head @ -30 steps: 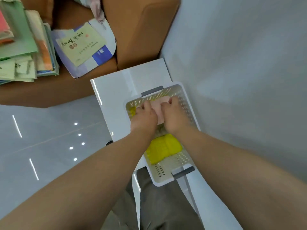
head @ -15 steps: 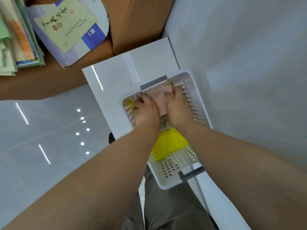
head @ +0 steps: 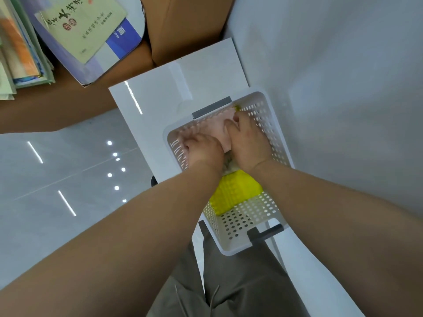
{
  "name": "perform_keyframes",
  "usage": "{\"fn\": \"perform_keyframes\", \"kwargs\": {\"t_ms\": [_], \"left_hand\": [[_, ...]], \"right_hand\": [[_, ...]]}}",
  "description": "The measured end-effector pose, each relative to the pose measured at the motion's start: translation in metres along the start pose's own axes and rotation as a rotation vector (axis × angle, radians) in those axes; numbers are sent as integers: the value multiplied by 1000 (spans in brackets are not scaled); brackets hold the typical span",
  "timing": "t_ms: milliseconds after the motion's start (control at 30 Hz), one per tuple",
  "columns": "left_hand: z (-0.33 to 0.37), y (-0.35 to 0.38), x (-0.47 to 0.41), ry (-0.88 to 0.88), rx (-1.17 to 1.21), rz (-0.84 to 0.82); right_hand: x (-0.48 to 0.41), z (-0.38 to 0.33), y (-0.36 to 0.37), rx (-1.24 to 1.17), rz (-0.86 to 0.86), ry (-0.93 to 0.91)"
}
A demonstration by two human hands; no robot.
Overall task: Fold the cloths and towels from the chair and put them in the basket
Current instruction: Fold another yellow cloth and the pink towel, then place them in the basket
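Left hand [head: 204, 151] and right hand [head: 248, 145] press folded pale-pink cloth [head: 217, 130] into far end of white perforated plastic basket [head: 271, 126], likely seating it flat; right fingers curled on its edge, left fingers hidden, state unclear.

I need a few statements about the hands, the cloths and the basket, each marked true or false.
1. The left hand and the right hand are both on the pink cloth inside the basket. True.
2. The yellow cloth lies outside the basket. False: it lies inside, nearer the person.
3. The basket has solid black walls. False: they are white, with holes.
4. Books lie at upper left, outside the basket. True.
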State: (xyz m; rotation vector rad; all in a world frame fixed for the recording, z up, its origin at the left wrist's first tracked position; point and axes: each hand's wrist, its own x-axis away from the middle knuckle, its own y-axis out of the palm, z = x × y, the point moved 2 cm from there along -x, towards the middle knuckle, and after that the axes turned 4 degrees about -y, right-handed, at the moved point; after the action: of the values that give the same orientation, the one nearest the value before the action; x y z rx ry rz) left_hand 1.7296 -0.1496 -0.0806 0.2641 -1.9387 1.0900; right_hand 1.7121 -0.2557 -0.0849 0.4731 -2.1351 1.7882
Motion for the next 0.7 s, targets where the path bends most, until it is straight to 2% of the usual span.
{"fn": "perform_keyframes", "kwargs": {"t_ms": [100,233,700], "left_hand": [[-3,6,-4,16,-73,-35],[-6,6,-3,40,-176,25],[-12,8,2,94,-277,30]], "right_hand": [[-1,2,3,60,-17,-17],[-8,-1,7,207,-33,21],[-20,-8,11,418,-67,52]]}}
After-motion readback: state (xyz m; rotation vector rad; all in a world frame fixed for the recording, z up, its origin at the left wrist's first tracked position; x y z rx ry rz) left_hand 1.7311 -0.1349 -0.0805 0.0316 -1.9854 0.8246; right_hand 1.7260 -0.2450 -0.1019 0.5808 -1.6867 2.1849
